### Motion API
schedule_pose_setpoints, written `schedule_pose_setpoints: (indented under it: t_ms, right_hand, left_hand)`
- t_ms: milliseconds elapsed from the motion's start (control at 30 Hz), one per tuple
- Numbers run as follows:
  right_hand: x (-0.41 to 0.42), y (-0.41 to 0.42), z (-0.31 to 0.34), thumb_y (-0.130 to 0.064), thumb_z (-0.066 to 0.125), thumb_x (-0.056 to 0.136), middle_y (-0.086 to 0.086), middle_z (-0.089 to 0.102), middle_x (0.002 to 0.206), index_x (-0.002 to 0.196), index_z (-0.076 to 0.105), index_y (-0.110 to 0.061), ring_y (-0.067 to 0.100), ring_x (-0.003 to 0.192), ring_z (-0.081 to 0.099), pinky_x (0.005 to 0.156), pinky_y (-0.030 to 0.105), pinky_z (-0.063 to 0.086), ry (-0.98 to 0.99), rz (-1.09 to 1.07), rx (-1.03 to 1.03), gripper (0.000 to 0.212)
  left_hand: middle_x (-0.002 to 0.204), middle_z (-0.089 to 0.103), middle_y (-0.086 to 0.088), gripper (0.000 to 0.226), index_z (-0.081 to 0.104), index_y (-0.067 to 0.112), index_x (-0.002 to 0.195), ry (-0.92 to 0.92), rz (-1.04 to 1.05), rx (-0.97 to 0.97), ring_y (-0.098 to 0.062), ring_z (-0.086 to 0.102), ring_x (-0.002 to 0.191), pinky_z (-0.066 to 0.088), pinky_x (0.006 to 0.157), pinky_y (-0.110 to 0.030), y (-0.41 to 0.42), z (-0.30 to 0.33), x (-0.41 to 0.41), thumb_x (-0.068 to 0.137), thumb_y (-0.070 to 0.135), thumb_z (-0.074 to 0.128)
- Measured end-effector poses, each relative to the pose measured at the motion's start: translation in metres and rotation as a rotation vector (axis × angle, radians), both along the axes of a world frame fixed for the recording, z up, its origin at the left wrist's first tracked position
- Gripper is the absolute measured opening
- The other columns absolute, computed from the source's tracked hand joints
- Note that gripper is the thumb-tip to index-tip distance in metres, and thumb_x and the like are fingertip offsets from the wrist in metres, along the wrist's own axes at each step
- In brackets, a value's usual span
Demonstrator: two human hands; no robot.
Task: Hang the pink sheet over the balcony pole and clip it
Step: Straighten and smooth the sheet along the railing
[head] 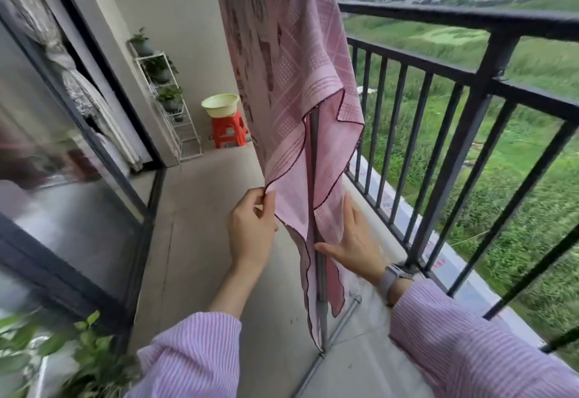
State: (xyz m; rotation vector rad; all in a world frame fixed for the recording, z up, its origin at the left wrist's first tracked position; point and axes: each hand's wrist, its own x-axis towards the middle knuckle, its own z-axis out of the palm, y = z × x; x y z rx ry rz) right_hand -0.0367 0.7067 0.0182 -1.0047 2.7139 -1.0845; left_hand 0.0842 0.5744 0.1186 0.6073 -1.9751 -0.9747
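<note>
Pinching the near edge of the sheet (291, 62), your left hand (250, 228) holds it draped over the rack (319, 288). Your right hand (354, 241) lies flat, fingers straight, against its pink checked, dark-hemmed cloth; no writing is readable.

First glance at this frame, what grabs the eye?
The pink sheet dominates mid-frame, draped over a grey drying rack beside the black balcony railing. Low down, the left hand pinches its hem while the right hand lies open against the cloth. Far back, a cream basin sits on a red stool.
</note>
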Motion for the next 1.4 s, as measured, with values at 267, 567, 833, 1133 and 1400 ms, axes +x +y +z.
schedule_pose_setpoints:
  t_ms: [267, 567, 833, 1133, 1400]
  right_hand:
    - [0.005, -0.013, -0.017, -0.034, 0.057, 0.085, 0.009, 0.046, 0.134, 0.137, 0.028, -0.009, 0.027, 0.121, 0.046, 0.093, 0.039, 0.041, -0.006, -0.081, -0.052, 0.064]
    - [0.01, -0.032, -0.017, -0.02, 0.058, 0.084, 0.013, 0.057, 0.113, 0.128, 0.039, -0.005, 0.031, 0.099, 0.056, 0.072, 0.031, 0.042, -0.034, -0.087, -0.157, 0.049]
    - [0.0, -0.004, -0.03, -0.007, 0.054, 0.088, -0.012, 0.041, 0.053, 0.061, 0.04, -0.021, 0.023, 0.056, 0.044, 0.053, 0.029, 0.023, -0.023, -0.202, -0.326, 0.034]
    - [0.013, 0.072, -0.051, -0.009, 0.05, 0.088, 0.004, 0.044, 0.052, 0.062, 0.045, -0.006, 0.021, 0.049, 0.039, 0.05, 0.032, 0.024, -0.016, -0.347, -0.297, 0.027]
    - [0.017, 0.069, -0.02, -0.012, 0.048, 0.089, -0.005, 0.062, 0.095, 0.1, 0.059, -0.023, 0.008, 0.08, 0.056, 0.073, 0.015, 0.047, -0.194, -0.127, -0.142, 0.019]
  left_hand:
    - [0.06, 0.065, 0.001, 0.022, 0.051, 0.023, 0.068, 0.059, 0.004, 0.103, -0.014, 0.059, 0.049, 0.048, 0.055, -0.025, -0.001, 0.004, 0.009, 0.089, 0.017, 0.055]
    - [0.057, 0.059, 0.008, 0.015, 0.056, 0.02, 0.072, 0.041, 0.019, 0.002, -0.012, 0.052, 0.053, 0.04, 0.056, -0.015, -0.009, 0.003, 0.017, 0.086, 0.017, 0.058]
    - [0.061, 0.06, 0.011, 0.025, 0.052, 0.033, 0.069, 0.057, -0.003, 0.035, -0.007, 0.059, 0.056, 0.051, 0.059, -0.032, -0.013, -0.002, 0.017, 0.087, 0.016, 0.057]
    - [0.068, 0.064, -0.005, 0.007, 0.062, 0.011, 0.086, 0.133, -0.034, 0.0, -0.022, 0.061, 0.063, 0.048, 0.063, -0.033, 0.001, 0.019, -0.002, 0.087, 0.015, 0.056]
    - [0.089, 0.062, -0.004, 0.04, 0.054, 0.018, 0.091, -0.074, -0.234, -0.084, -0.021, 0.058, 0.079, 0.05, 0.075, -0.042, -0.01, 0.012, 0.003, 0.069, 0.052, 0.052]
